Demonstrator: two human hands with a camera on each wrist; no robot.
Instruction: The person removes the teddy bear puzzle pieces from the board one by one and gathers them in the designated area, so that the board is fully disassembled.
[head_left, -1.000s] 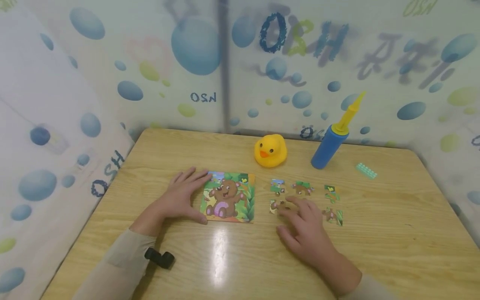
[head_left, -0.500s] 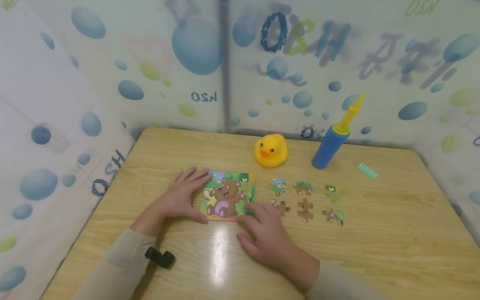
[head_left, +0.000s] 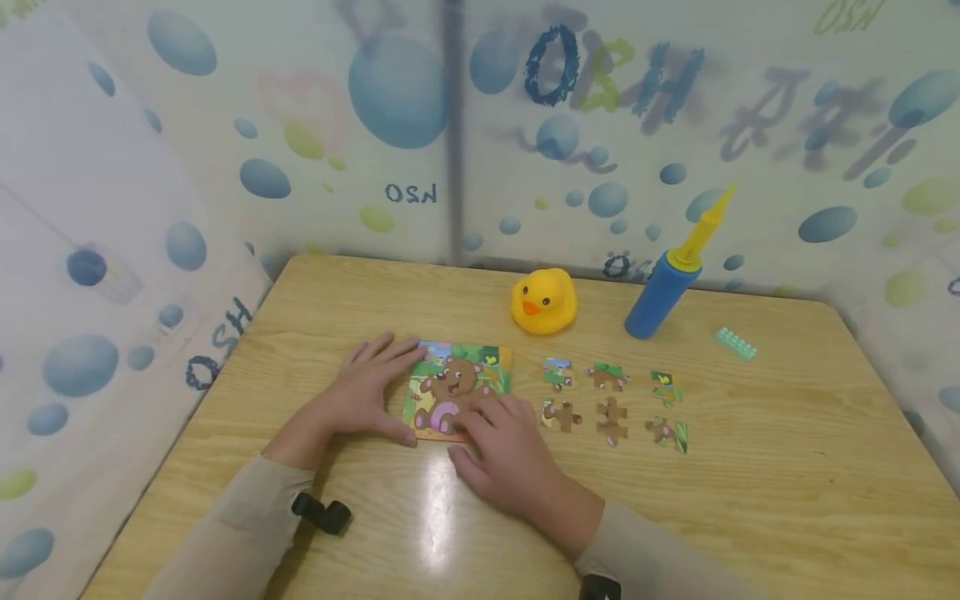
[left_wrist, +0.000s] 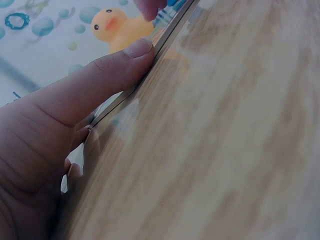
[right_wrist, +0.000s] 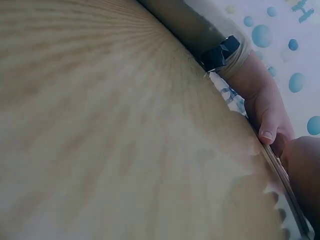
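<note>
In the head view a square bear-picture puzzle board lies on the table. My left hand rests against its left side with spread fingers, the fingertips at the upper left corner and the thumb at the lower edge. The left wrist view shows the thumb straight along the board's thin edge. My right hand reaches over the lower right part of the board, fingertips on the picture by the bear's foot, covering that corner. No loose piece shows in its fingers. Right of the board lie several jigsaw pieces in two rows.
Behind the board sits a yellow rubber duck. A blue hand pump with a yellow nozzle stands to its right. A pale green toy brick lies near the right side of the wooden table.
My right hand has moved left from the loose pieces onto the lower right of the puzzle board, uncovering the pieces in the front row. My left hand has stayed at the board's left side.
</note>
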